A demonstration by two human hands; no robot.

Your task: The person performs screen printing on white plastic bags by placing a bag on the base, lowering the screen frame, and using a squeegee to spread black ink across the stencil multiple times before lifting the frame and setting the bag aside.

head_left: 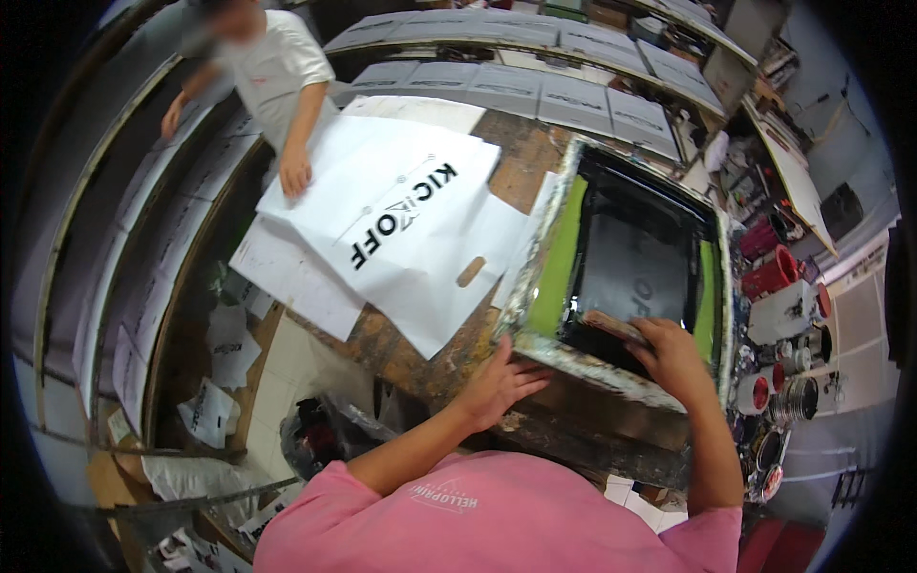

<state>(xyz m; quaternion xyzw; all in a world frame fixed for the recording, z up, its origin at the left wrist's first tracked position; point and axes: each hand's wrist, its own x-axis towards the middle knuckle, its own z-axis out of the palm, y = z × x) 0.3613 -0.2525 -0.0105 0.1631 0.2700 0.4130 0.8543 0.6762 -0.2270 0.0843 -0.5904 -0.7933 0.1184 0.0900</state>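
Observation:
A screen-printing frame [541,351] with a worn, paint-crusted rim lies at the right of the table. Black ink covers most of its mesh [638,239], with green strips along both sides. My right hand [671,361] is closed round the wooden handle of a squeegee [611,326] at the near end of the mesh. At the frame's near left corner rests my left hand [499,390], fingers stretched out against the rim and thumb pointing up. Left of the frame lies a white bag [420,277] with black print and an oval handle hole.
Across the table [406,334], a co-worker's hand [295,172] touches the bag's far left edge. Racks [143,239] with white printed sheets stand at the left, more racks [573,100] at the back. Several ink cans [770,272] crowd the right side.

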